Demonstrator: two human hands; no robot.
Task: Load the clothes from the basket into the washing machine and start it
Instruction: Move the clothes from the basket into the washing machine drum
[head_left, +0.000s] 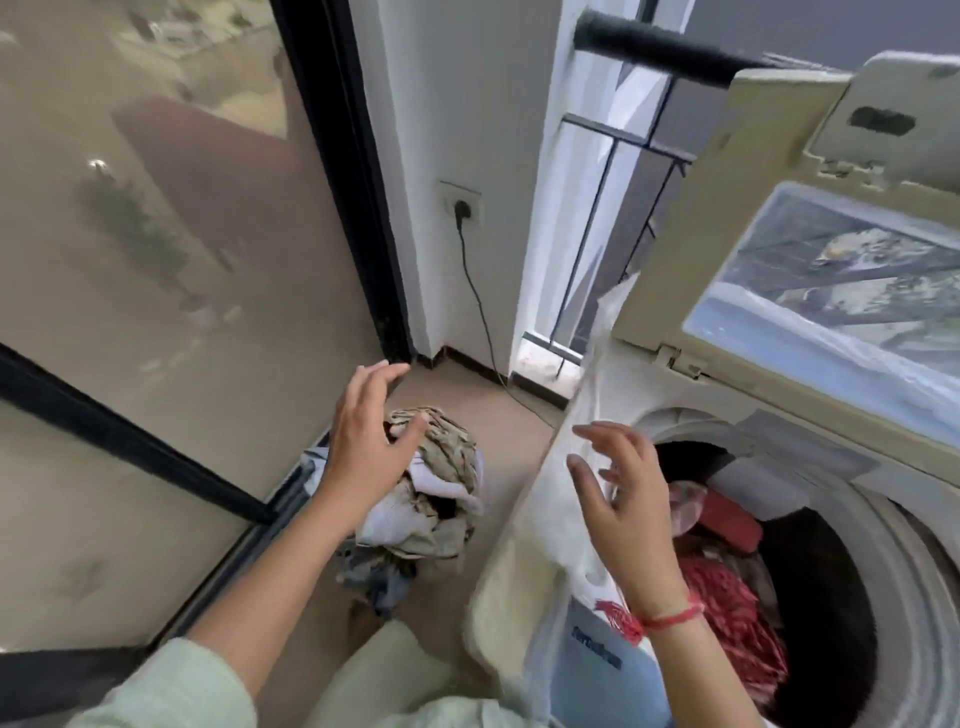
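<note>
In the head view, the left hand (363, 447) is held over the clothes (441, 499) heaped on the basket (313, 462), which is almost wholly hidden beneath them. Its fingers are spread and nothing is gripped. The right hand (631, 499) is held just above the near edge of the washing machine (909, 545), fingers likewise spread and empty. Red garments (727, 587) are already seen in the drum, under the raised lid (701, 218).

Several faults can be foreseen. The heap is loose and tangled, so if only its top layer is pinched, trailing pieces are likely to be dropped on the floor between basket and machine. The thin plastic cover (550, 499) draped over the machine's edge lies right under the right hand and could be dragged into the drum with a garment. The lid could be knocked down by a hasty swing.
</note>
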